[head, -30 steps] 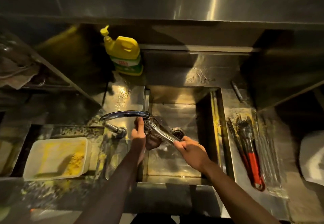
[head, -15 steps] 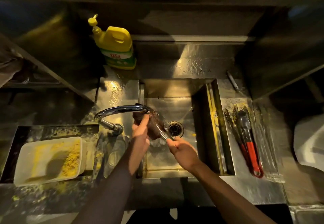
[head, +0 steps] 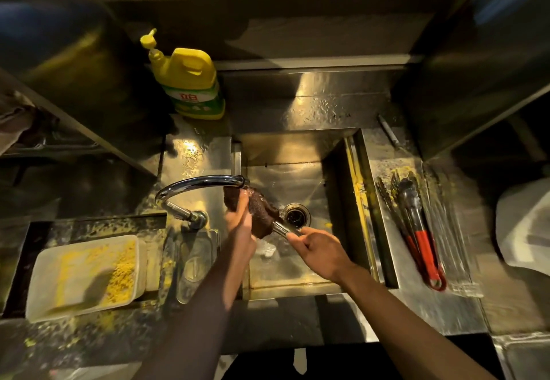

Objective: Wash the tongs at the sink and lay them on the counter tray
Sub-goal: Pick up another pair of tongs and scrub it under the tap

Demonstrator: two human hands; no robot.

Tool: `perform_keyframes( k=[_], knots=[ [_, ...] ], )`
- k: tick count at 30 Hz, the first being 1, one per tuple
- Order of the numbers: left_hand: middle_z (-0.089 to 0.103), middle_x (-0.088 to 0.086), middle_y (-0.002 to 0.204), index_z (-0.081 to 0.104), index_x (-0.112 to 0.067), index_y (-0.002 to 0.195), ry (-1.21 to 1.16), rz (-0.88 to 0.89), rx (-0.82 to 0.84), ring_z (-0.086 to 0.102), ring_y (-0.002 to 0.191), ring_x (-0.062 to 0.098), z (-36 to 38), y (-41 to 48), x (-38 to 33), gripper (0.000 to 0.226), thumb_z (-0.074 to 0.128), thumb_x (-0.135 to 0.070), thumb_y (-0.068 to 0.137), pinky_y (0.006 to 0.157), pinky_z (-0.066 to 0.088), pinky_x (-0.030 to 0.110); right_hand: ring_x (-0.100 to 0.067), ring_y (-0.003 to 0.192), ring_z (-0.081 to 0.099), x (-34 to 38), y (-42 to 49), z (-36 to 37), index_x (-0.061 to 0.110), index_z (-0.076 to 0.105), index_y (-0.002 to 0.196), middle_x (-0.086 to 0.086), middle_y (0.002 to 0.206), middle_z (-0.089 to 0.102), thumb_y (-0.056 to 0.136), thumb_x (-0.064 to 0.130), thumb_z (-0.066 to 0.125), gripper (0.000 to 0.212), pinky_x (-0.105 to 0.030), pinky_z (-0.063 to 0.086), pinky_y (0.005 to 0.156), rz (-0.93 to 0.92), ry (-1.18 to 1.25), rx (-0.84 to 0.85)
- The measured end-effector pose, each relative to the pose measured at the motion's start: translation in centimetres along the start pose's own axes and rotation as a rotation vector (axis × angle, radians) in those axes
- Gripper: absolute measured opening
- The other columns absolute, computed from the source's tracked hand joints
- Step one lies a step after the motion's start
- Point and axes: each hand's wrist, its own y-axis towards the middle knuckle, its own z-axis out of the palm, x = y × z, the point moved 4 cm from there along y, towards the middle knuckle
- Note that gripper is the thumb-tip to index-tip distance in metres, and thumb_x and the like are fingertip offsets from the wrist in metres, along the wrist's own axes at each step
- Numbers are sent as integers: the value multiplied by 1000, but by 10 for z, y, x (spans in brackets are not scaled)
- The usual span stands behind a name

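Note:
Over the steel sink (head: pixel 300 286), my right hand (head: pixel 320 250) grips the handle end of a pair of metal tongs (head: pixel 281 228). A dark brown scrubbing sponge (head: pixel 260 210) is wrapped round the tongs' head, and my left hand (head: pixel 241 220) holds that sponge just under the faucet spout (head: pixel 205 181). The tongs' head is hidden by the sponge. On the counter to the right lies a clear tray (head: pixel 458 272) holding red-handled tongs (head: pixel 422 242) and other dark utensils.
A yellow dish soap bottle (head: pixel 190 82) stands behind the faucet. A plastic container (head: pixel 83 275) with yellow crumbs sits in the left basin. The drain (head: pixel 295 216) shows beside the sponge. A white object (head: pixel 523 228) lies at the far right.
The bare perforated tongs head seen a second ago is now covered by the sponge. My left hand has closed the sponge round it under the spout; my right hand keeps the handle.

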Motion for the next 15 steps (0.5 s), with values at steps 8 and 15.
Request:
perform_keyframes(
  k=[8, 15],
  knots=[
    [72, 6, 105, 63, -18, 108, 96, 128, -17, 68, 99, 26, 1, -13, -14, 69, 80, -63, 58, 93, 54, 49, -13, 72, 56, -2, 0, -22, 17, 64, 73, 0, 76, 60, 98, 69, 28, 68, -33, 44, 71, 23, -33, -46],
    [72, -6, 71, 70, -19, 89, 560, 521, 335, 70, 68, 10, 10, -27, -30, 18, 70, -37, 87, 68, 55, 30, -13, 70, 58, -7, 2, -27, 20, 64, 76, 1, 75, 59, 87, 83, 20, 78, -35, 50, 74, -1, -108, -7]
  ],
)
